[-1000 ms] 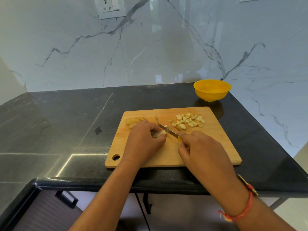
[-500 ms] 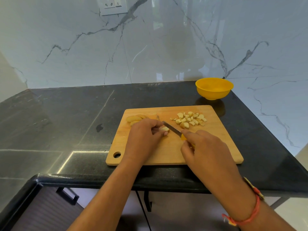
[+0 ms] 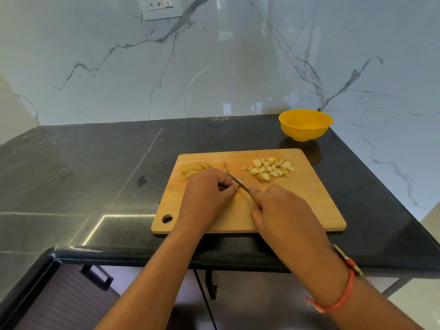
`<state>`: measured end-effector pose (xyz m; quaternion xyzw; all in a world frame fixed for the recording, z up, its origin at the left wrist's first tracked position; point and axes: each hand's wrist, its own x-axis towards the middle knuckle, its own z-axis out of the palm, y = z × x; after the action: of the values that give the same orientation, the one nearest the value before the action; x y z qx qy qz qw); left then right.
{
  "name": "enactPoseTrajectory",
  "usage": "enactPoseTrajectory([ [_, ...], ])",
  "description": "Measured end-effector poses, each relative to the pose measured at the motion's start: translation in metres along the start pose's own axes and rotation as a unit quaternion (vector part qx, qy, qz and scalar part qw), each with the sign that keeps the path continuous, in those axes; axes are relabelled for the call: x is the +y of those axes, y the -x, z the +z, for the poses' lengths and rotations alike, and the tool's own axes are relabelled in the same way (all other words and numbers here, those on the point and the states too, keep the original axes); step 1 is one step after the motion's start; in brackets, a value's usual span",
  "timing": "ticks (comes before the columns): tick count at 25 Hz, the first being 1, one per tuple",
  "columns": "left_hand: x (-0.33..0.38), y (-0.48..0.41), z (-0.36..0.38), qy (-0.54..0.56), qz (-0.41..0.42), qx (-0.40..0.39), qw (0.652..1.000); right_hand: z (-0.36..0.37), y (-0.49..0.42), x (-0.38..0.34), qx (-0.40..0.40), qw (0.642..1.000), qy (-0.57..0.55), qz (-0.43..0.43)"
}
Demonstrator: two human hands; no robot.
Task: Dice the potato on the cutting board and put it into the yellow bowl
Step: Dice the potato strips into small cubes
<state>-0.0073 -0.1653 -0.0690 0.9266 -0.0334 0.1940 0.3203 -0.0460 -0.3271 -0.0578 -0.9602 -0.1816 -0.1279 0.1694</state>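
A wooden cutting board (image 3: 297, 206) lies on the black counter. My left hand (image 3: 207, 196) curls over a small potato piece (image 3: 235, 183) in the board's middle and pinches it. My right hand (image 3: 281, 210) grips a knife (image 3: 239, 182) whose blade lies against that piece. Uncut potato slices (image 3: 194, 168) lie at the board's far left. A heap of diced potato (image 3: 270, 170) sits at the far right of the board. The yellow bowl (image 3: 306, 125) stands beyond the board's far right corner, with nothing visible inside.
The black counter (image 3: 95, 175) has a small dark stain (image 3: 142, 181) left of the board. A marble wall with a socket plate (image 3: 160, 7) rises behind. The counter's front edge runs just below the board, with cabinet handles (image 3: 96, 277) underneath.
The view shifted slightly. My hands stay over the same spot, and the knife blade has worked a little further left into the piece under my left fingers.
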Motion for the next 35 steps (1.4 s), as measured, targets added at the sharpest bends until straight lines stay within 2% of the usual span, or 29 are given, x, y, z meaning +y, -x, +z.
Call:
enactPoseTrajectory([
  [6, -0.002, -0.002, 0.002, 0.013, -0.014, 0.009, 1.000, -0.009, 0.004, 0.006, -0.057, 0.998, 0.029, -0.002],
  [10, -0.004, -0.001, 0.001, 0.017, -0.013, 0.007, 1.000, -0.016, 0.021, 0.012, -0.061, 0.997, 0.046, 0.000],
  [18, -0.002, -0.001, 0.001, -0.010, -0.001, 0.001, 1.000, -0.017, 0.024, 0.027, -0.012, 0.997, 0.078, 0.022],
  [24, -0.009, 0.000, 0.008, -0.060, -0.009, 0.042, 0.997, -0.019, 0.023, 0.028, 0.037, 0.997, 0.019, 0.061],
  [27, -0.008, 0.000, 0.008, -0.070, -0.007, 0.040, 0.997, -0.018, 0.023, 0.020, 0.053, 0.996, -0.029, 0.065],
  [35, -0.002, 0.002, 0.002, -0.057, -0.003, 0.002, 0.998, -0.018, 0.018, 0.018, 0.059, 0.994, -0.050, 0.075],
])
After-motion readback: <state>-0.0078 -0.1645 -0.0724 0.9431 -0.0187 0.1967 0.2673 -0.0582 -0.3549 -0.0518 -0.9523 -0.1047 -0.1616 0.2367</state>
